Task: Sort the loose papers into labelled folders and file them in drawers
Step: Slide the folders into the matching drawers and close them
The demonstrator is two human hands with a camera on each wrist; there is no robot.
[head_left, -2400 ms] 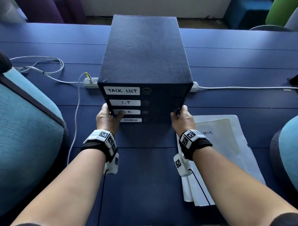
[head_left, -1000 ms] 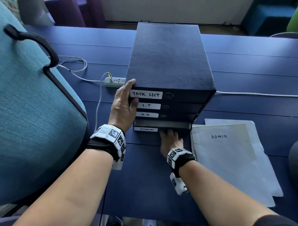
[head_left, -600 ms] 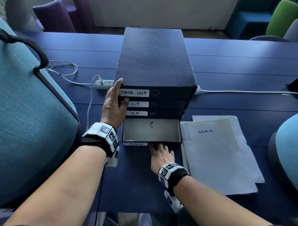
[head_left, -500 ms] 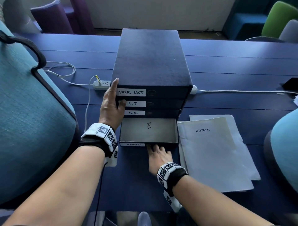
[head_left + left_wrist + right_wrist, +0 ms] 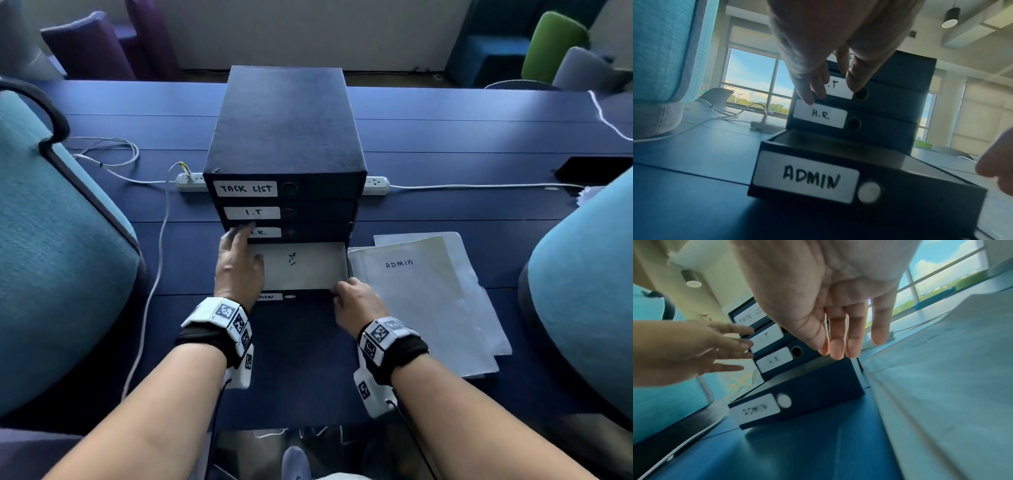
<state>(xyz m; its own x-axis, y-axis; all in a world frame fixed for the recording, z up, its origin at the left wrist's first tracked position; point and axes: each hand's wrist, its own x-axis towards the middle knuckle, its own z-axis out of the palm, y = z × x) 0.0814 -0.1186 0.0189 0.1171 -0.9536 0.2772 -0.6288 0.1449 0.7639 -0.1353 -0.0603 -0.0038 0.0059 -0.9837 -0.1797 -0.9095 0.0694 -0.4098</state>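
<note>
I have the ADMIN drawer (image 5: 301,270) pulled well out of the drawer unit (image 5: 284,144) now; a second ago it was barely cracked, and half a second back my right hand (image 5: 356,303) was still under its front at 6 o'clock. That hand has since come off the front and sits at the drawer's front right corner, about 5 o'clock from the drawer, fingers (image 5: 836,344) straight and spread, holding nothing. My left hand (image 5: 239,263) has dropped from the unit's left edge to hover over the drawer's left side, fingers (image 5: 813,87) loose and extended toward the I.T and H.R. labels, also holding nothing. The ADMIN folder (image 5: 421,301) lies flat on the surface at 3 o'clock from the drawer, just beside it, with another sheet under it. I judge the opening step done: the drawer shows only a pale liner with a small mark, so next I would lift that folder and lay it in.
</note>
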